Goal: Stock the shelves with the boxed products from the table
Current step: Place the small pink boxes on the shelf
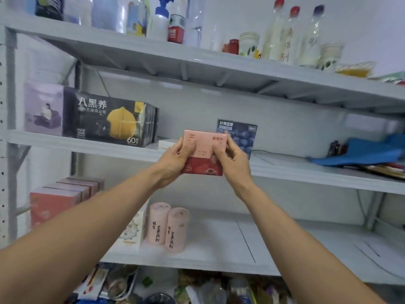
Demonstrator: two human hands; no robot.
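A pink and red box (205, 148) is held up in front of the middle shelf (306, 172) of a white rack. My left hand (175, 161) grips its left side, and my right hand (230, 159) grips its right side, fingers curled over the front. Right behind it on the middle shelf stands a dark blue box with blueberries (243, 137). A small white box (167, 143) lies on the shelf just left of the held box.
The middle shelf carries a black box (109, 119) and a lilac box (43, 108) at left, blue cloth (368, 152) at right. Below stand red boxes (59, 198) and two pink canisters (167, 227). Bottles (282, 31) line the top shelf.
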